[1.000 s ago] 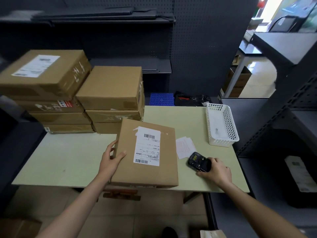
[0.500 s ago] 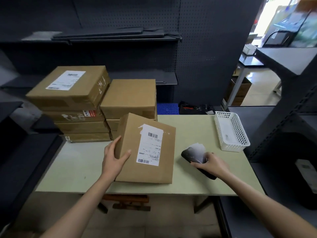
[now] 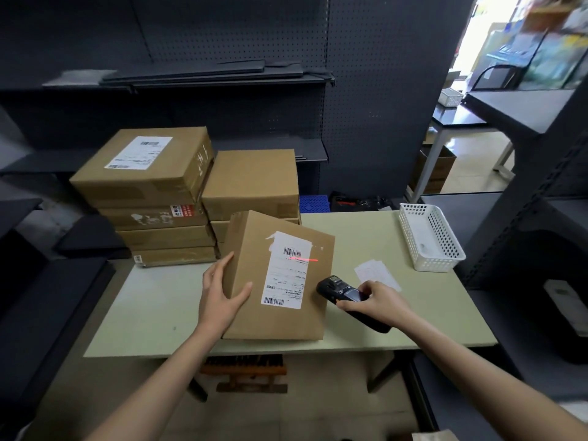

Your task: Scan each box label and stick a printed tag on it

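Under the right hand (image 3: 378, 305), the scanner's (image 3: 342, 292) rear is hidden.

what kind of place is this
Likely a parcel stockroom: stacked boxes with shipping labels, dark shelving, and a scanner in the right hand aimed at a box.

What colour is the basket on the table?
White basket, clearest in the head view.

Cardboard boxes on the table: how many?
8: one held box, four in the left stack, three in the right stack, its lower ones partly hidden. More could be concealed.
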`<state>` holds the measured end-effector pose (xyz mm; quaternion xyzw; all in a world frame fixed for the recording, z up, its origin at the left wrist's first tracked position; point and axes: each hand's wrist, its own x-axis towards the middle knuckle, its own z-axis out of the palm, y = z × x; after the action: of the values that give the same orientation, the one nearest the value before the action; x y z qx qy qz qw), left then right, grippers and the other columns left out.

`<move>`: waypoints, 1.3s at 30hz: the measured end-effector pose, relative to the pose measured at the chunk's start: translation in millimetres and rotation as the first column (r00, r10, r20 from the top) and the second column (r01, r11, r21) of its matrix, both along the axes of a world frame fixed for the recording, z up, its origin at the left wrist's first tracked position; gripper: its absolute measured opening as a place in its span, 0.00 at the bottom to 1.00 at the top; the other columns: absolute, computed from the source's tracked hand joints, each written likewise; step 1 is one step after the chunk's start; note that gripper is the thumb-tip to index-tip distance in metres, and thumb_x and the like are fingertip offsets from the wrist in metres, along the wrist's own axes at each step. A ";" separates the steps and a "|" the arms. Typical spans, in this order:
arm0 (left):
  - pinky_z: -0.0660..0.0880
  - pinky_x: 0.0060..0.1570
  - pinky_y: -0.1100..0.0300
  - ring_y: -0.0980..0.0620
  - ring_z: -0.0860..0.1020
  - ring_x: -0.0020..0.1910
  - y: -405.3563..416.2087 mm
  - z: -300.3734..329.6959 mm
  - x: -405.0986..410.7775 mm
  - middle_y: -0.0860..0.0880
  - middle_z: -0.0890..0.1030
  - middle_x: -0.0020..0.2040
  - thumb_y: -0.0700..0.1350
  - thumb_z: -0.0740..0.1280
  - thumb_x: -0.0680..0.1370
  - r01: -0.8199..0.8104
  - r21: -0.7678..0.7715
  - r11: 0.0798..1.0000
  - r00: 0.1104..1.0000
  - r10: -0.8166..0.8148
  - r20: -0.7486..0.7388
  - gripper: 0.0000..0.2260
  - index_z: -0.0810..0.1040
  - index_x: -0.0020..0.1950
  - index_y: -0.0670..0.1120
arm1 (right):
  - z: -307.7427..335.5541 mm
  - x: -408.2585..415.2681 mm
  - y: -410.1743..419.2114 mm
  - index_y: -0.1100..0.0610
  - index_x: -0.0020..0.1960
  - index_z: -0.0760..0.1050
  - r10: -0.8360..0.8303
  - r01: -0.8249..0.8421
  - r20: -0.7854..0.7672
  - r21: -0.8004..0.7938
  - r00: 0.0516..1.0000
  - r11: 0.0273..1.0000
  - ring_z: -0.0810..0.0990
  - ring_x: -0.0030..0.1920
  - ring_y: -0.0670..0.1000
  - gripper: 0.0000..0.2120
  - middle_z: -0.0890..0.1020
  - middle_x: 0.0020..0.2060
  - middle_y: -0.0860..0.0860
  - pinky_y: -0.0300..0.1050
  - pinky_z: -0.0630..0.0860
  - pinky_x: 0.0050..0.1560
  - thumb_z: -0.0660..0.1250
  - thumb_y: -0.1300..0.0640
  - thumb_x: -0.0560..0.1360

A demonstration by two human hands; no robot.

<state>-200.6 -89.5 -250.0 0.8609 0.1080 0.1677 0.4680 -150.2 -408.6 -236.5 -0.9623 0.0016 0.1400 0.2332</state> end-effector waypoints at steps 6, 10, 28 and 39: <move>0.64 0.61 0.60 0.53 0.67 0.66 -0.5 2.6 -8.1 0.49 0.64 0.69 0.47 0.73 0.72 0.029 0.013 1.000 1.000 -0.029 0.009 0.32 0.63 0.71 0.60 | 7.6 -13.9 7.7 0.49 0.47 0.75 0.007 -0.005 -0.016 0.093 1.000 0.996 0.79 0.44 0.45 0.35 0.80 0.41 0.43 0.42 0.73 0.44 0.64 0.23 0.53; 0.64 0.61 0.60 0.52 0.67 0.66 0.4 4.5 -9.6 0.48 0.63 0.69 0.46 0.73 0.72 0.032 0.000 1.000 0.999 -0.032 -0.003 0.32 0.63 0.72 0.60 | 12.9 -18.8 7.4 0.49 0.46 0.75 -0.021 0.024 -0.024 0.135 0.999 0.991 0.79 0.43 0.45 0.40 0.80 0.41 0.43 0.41 0.73 0.44 0.60 0.22 0.47; 0.67 0.67 0.47 0.44 0.67 0.67 -15.9 -18.9 4.9 0.44 0.65 0.69 0.48 0.70 0.75 -0.053 -0.194 0.980 0.982 0.016 -0.187 0.30 0.62 0.74 0.57 | -37.5 -25.2 -42.1 0.47 0.64 0.68 -0.199 0.202 0.114 -0.021 0.973 0.979 0.78 0.56 0.50 0.37 0.75 0.59 0.44 0.45 0.73 0.46 0.73 0.32 0.61; 0.75 0.57 0.47 0.46 0.75 0.60 -60.7 -54.4 23.2 0.49 0.73 0.61 0.45 0.70 0.75 -0.052 -0.325 0.944 0.951 -0.053 -0.306 0.24 0.68 0.69 0.56 | -76.1 7.5 -110.1 0.47 0.66 0.69 -0.203 0.215 0.092 -0.158 0.975 0.964 0.76 0.57 0.51 0.36 0.76 0.58 0.46 0.45 0.73 0.47 0.72 0.33 0.63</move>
<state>-177.4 -150.2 -304.3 0.7861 0.2063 0.0097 0.5825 -142.7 -518.7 -312.6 -0.9775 0.1062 0.0777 0.1649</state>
